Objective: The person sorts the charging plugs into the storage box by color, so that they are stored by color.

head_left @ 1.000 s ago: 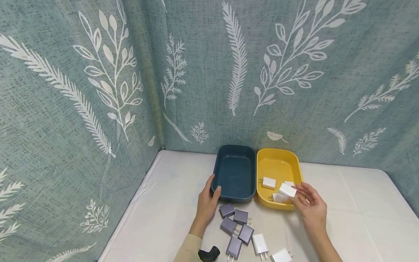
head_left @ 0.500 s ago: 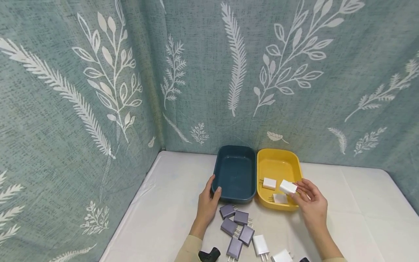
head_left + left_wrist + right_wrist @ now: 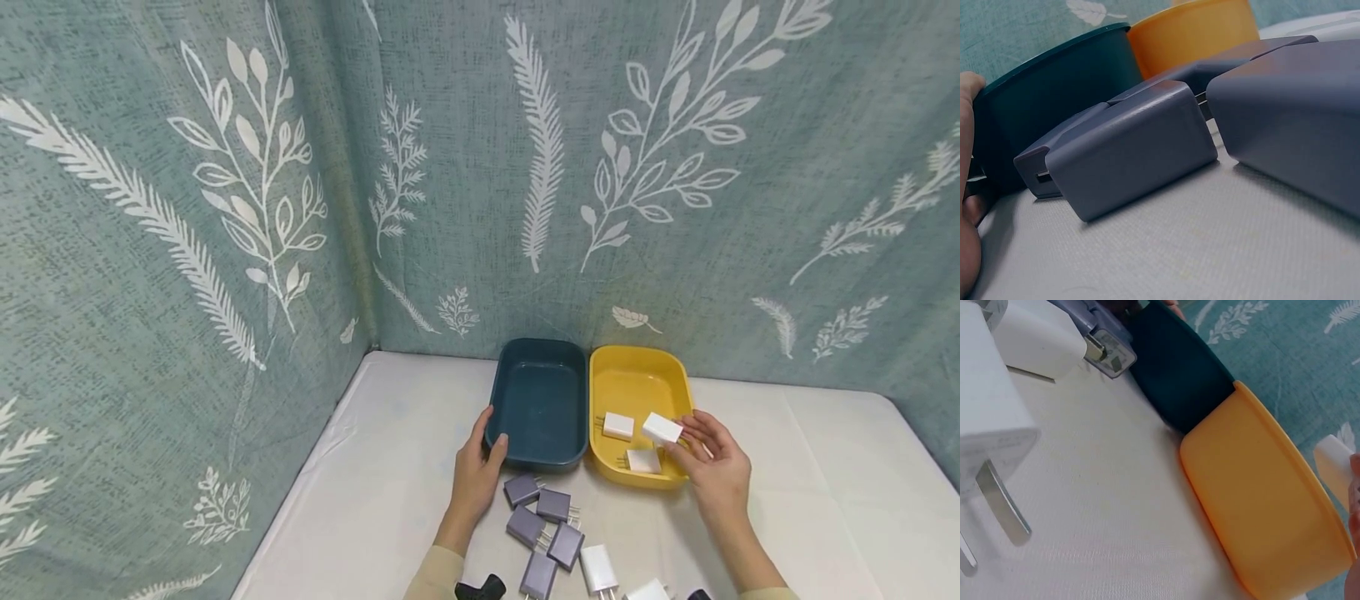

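In the head view my right hand (image 3: 716, 467) pinches a white plug charger (image 3: 662, 428) between thumb and fingers, over the right side of the yellow bin (image 3: 637, 360). Two white chargers lie in that bin: an upper one (image 3: 618, 426) and a lower one (image 3: 642, 461), prongs pointing left. My left hand (image 3: 476, 475) holds the near left corner of the dark blue bin (image 3: 536, 408), thumb at the rim and fingers along the side. Part of the held charger (image 3: 1334, 464) shows at the right wrist view's edge, above the yellow bin's rim.
Several purple-grey chargers (image 3: 554, 505) cluster in front of the blue bin, close to my left hand. Nearer the front lie a white charger (image 3: 598, 570) and another white charger (image 3: 649, 591), cut off by the frame. A patterned curtain (image 3: 465, 208) stands behind the bins.
The held white charger has lifted slightly away from the lower charger in the yellow bin, and another white one that showed behind it is no longer visible. My left hand stays on the blue bin.
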Demonstrator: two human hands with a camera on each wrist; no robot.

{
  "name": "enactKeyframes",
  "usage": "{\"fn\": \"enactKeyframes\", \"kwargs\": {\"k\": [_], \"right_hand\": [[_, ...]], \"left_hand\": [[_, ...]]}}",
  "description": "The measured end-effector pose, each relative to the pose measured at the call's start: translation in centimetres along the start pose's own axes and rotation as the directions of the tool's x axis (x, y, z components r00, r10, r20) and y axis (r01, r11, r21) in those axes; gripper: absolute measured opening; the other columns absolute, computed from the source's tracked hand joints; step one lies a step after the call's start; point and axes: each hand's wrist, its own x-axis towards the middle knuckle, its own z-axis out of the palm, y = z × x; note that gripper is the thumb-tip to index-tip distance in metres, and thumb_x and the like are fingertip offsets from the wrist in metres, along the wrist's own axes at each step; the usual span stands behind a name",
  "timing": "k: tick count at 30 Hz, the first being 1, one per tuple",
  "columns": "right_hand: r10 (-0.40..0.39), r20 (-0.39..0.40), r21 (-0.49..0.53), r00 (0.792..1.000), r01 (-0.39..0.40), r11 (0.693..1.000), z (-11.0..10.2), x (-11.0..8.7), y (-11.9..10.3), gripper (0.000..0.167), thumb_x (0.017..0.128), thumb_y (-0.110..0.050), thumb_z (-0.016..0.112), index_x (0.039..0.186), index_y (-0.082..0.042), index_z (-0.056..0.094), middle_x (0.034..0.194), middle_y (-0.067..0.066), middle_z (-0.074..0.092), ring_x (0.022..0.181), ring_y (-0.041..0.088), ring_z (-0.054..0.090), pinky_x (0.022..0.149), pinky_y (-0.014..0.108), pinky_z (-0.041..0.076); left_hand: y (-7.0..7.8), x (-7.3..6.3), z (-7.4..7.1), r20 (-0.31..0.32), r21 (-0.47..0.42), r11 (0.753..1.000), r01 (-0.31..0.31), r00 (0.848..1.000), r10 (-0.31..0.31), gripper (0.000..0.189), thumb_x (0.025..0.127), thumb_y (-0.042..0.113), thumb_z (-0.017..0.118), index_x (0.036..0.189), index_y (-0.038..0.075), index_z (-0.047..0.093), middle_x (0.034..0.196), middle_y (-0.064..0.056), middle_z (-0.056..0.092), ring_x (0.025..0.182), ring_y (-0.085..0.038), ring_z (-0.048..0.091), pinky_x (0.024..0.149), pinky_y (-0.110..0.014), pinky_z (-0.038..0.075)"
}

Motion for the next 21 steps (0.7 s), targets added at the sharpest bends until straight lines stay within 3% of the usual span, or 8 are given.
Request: {"fn": "enactKeyframes", "kwargs": {"k": [12, 17, 21], "right_hand": [[-0.083, -0.020, 0.021, 0.996, 0.083, 0.996, -0.22, 0.67, 0.56, 0.062, 0.069, 0.024, 0.071, 0.127, 0.010, 0.053, 0.103, -0.001, 0.067, 0.094, 0.002, 0.066, 0.082, 0.011, 0.053], [-0.078, -0.052, 0.037, 0.996, 0.080, 0.996, -0.27, 0.87, 0.86, 0.060, 0.069, 0.023, 0.072, 0.124, 0.007, 0.056, 0.106, 0.005, 0.066, 0.096, 0.005, 0.065, 0.083, 0.012, 0.053], [-0.067, -0.072, 0.018, 0.995, 0.069, 0.997, -0.30, 1.02, 0.91, 0.058, 0.070, 0.020, 0.073, 0.123, 0.002, 0.058, 0.106, 0.002, 0.066, 0.097, 0.003, 0.065, 0.083, 0.010, 0.053]], "left_hand": [[-0.05, -0.02, 0.05, -0.005, -0.008, 1.000, -0.001, 1.000, 0.001, 0.055, 0.099, 0.037, 0.053, 0.150, 0.022, 0.038, 0.152, -0.006, 0.043, 0.140, -0.023, 0.043, 0.114, -0.043, 0.037], [-0.15, 0.02, 0.06, -0.005, -0.009, 1.000, -0.014, 1.000, 0.013, 0.055, 0.099, 0.037, 0.053, 0.150, 0.022, 0.038, 0.152, -0.006, 0.043, 0.140, -0.024, 0.043, 0.114, -0.044, 0.037], [-0.18, 0.02, 0.08, -0.001, -0.008, 1.000, -0.009, 1.000, 0.009, 0.055, 0.100, 0.037, 0.053, 0.150, 0.021, 0.037, 0.153, -0.006, 0.043, 0.140, -0.024, 0.043, 0.114, -0.043, 0.038]]}}
